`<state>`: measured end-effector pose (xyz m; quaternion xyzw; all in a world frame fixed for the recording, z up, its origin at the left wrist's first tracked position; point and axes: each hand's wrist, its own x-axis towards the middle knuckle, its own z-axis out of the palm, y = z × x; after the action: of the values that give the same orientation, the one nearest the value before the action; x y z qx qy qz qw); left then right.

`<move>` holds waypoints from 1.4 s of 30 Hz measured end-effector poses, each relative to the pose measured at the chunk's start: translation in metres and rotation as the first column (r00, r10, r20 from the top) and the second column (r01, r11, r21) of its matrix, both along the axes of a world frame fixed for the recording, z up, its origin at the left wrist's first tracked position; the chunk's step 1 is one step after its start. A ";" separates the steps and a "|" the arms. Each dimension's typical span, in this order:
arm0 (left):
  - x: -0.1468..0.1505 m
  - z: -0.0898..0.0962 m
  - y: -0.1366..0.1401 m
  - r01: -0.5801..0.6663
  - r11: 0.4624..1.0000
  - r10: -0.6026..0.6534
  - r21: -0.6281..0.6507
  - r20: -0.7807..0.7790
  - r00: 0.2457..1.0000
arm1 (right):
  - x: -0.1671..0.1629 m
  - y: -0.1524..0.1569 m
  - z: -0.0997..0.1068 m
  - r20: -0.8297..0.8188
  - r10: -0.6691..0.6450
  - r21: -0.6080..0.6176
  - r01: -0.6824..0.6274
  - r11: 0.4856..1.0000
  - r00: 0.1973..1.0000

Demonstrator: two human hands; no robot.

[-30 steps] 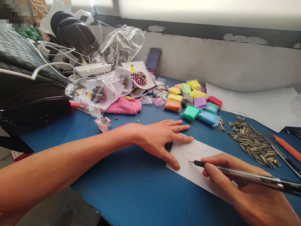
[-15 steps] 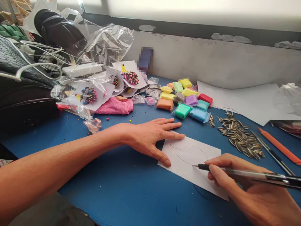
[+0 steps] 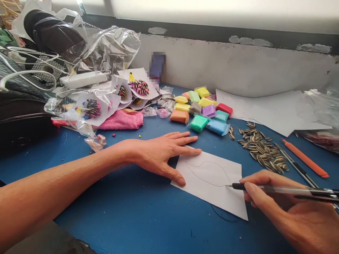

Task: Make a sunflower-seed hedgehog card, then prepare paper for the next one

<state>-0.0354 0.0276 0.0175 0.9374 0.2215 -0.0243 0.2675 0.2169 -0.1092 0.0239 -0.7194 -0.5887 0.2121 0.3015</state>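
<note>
A white sheet of paper [image 3: 214,195] lies on the blue table, bearing a thin leaf-like or teardrop outline. Spread flat, my left hand [image 3: 161,151] rests its thumb and forefinger on the paper's left edge, holding nothing. Between the thumb and fingers of my right hand [image 3: 286,211] is a black-tipped clear pen [image 3: 275,191]. The pen's point touches the paper at the lower right of the outline. Just beyond the right hand lies a pile of striped sunflower seeds [image 3: 265,150].
Packets of coloured clay [image 3: 200,122] sit behind the paper. An orange marker [image 3: 304,157] and a second pen [image 3: 295,165] lie at right, below white sheets [image 3: 267,109]. A pink cloth [image 3: 122,120], seed-covered hedgehog figures [image 3: 139,87] and a black bag [image 3: 21,113] crowd the left.
My right hand has moved the pen along the paper, and the outline's lower line now reaches round to its right side, looking closed. The view has shifted slightly; my left hand stays on the paper.
</note>
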 end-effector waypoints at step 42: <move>-0.001 -0.003 0.000 -0.018 1.000 0.018 -0.013 0.032 0.999 | -0.002 -0.001 0.005 0.074 -0.028 -0.002 0.029 1.000 0.997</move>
<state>-0.0365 0.0275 0.0150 0.9340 0.2255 -0.0083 0.2770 0.2151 -0.1097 0.0289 -0.7355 -0.5888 0.1821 0.2816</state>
